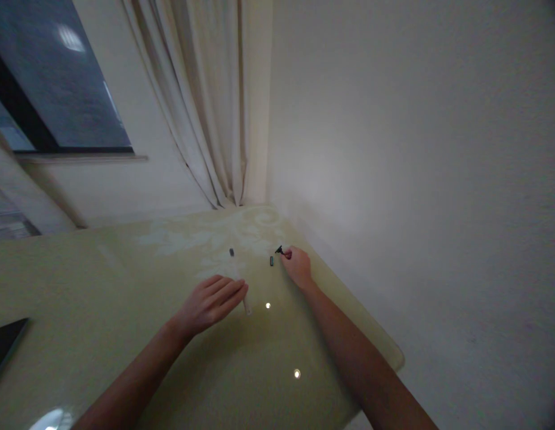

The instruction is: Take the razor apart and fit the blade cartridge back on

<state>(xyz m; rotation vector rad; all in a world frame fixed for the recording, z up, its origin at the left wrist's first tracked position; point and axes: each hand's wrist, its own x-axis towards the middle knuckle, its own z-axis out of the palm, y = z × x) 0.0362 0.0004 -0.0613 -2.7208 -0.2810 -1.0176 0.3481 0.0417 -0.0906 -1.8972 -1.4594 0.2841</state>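
Observation:
My left hand point(217, 300) is closed on a thin pale strip point(247, 307), whose lower end sticks out below the fingertips. The rest of the strip is hidden by the fingers. Farther right, my right hand point(298, 266) pinches a small black tool with a wide, razor-like head point(278, 249) pointing left. Just left of that head, a small dark rectangular piece point(271, 261) with a greenish middle lies on the table. A small dark grey piece point(231, 252) rests beyond my left hand; its kind is too small to make out.
The glossy yellow-green table point(125, 286) reflects ceiling lights. A dark flat panel point(6, 346) juts in at the left edge. Behind the table hang beige curtains point(210, 107) beside a window point(80, 77). A plain wall point(394, 179) borders the table's right side.

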